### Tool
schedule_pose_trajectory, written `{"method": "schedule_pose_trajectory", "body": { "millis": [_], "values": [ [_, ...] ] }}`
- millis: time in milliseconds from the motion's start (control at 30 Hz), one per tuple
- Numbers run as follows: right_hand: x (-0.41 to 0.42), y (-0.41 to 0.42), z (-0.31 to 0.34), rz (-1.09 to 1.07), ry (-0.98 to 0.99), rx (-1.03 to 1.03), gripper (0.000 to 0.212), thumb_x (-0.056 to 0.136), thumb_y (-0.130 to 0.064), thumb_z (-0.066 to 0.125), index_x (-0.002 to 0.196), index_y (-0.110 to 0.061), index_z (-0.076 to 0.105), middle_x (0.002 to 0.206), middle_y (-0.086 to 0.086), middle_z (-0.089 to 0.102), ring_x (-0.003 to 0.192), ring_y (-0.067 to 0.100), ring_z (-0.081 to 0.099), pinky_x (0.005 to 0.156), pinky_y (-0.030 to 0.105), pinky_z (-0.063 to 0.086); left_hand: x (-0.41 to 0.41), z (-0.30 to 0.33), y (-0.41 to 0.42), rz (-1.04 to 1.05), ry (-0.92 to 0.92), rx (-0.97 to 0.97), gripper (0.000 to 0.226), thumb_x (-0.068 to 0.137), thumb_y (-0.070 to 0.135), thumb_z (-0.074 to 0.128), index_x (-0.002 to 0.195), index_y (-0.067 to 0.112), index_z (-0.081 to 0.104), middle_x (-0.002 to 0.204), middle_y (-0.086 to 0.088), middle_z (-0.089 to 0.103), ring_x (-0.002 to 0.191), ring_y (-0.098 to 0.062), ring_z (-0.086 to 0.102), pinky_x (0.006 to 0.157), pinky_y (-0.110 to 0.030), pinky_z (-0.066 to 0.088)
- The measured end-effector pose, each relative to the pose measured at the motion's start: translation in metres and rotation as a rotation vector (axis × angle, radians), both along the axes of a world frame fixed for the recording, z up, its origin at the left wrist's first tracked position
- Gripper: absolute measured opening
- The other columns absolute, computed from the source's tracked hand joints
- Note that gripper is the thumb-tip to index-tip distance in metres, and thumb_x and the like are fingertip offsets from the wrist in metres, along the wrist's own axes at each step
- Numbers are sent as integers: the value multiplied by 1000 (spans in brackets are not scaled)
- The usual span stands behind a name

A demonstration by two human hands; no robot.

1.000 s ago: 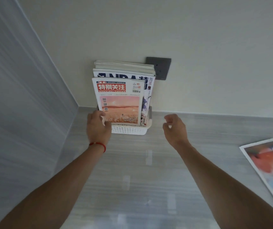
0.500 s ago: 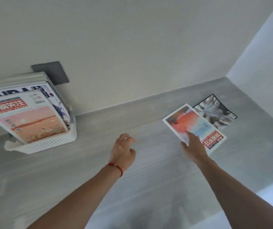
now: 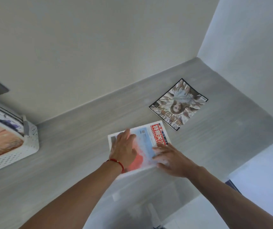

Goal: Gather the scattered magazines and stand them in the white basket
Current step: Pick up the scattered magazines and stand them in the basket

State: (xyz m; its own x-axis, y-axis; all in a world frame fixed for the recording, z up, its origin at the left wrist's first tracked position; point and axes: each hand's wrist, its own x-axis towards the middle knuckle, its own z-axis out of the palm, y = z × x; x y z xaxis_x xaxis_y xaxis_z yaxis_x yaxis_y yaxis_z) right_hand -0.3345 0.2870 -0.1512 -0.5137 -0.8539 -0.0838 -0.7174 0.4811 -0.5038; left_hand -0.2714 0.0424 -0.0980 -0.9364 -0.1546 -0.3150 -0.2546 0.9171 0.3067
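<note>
Head camera is looking down on a grey counter, and you are working on the red-and-blue magazine (image 3: 150,139) lying flat near the front edge. Your left hand (image 3: 124,150) is lying across its left half with the fingers straight and spread, pressing on the cover, not curling round anything. Your right hand (image 3: 172,158) is resting on its right lower corner, fingers also fairly straight; whether a thumb is hooking under the edge you cannot tell from this view. So neither hand is gripping the magazine yet: both are flat on it, and it is sitting on the counter, not lifted.

The white basket (image 3: 31,142) is standing well apart to your left, against the wall, and it is already holding several magazines upright, the front one showing an orange sunset cover (image 3: 0,142). That part of the job looks done.

What is left, as far as this view shows: the magazine under your hands, and a second one, the black-bordered magazine (image 3: 179,104), lying flat further back near the wall, just beyond the first and not touching it. You are probably sliding or squaring the near one to get an edge up. Then you are carrying it left to the basket, and the black-bordered one is waiting after it. Anything outside the frame you cannot judge.
</note>
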Motion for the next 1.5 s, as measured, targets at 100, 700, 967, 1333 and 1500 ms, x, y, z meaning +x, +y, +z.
{"method": "schedule_pose_trajectory", "body": {
  "millis": [100,700,967,1333,1500],
  "values": [
    [-7,2,3,-15,8,18,24,93,-44,63,102,-24,74,136,-7,63,142,9,42,124,45,20,5,-12,-12,118,-203,-22,85,92,52,61,160,31,15,172,-2,-2,158,-33,0,122,-58,19],
    [30,-97,17,-565,-225,-131,116,84,-34,83,160,0,2,158,21,29,147,35,29,114,53,40,101,26,-69,659,169,727,41,87,-2,54,108,32,63,104,4,74,94,-27,71,68,-48,65],
    [73,-250,77,-602,-863,-454,23,90,-9,72,112,-12,68,97,11,79,81,22,78,62,30,62,195,63,-193,984,395,1050,45,88,-9,66,112,29,66,116,-6,71,102,-33,71,63,-57,63],
    [122,-469,195,-196,-324,-560,8,93,-17,69,97,-24,67,85,-5,79,63,8,72,57,20,56,277,114,-395,980,729,482,12,92,21,72,85,30,75,91,8,78,79,-5,73,76,-26,58],
    [128,-528,204,-236,-176,-533,10,96,-18,64,106,-16,66,98,-3,79,73,11,72,63,15,52,270,123,-445,980,775,203,13,89,18,72,98,18,81,99,2,80,84,-9,73,81,-18,55]
  ]
}}
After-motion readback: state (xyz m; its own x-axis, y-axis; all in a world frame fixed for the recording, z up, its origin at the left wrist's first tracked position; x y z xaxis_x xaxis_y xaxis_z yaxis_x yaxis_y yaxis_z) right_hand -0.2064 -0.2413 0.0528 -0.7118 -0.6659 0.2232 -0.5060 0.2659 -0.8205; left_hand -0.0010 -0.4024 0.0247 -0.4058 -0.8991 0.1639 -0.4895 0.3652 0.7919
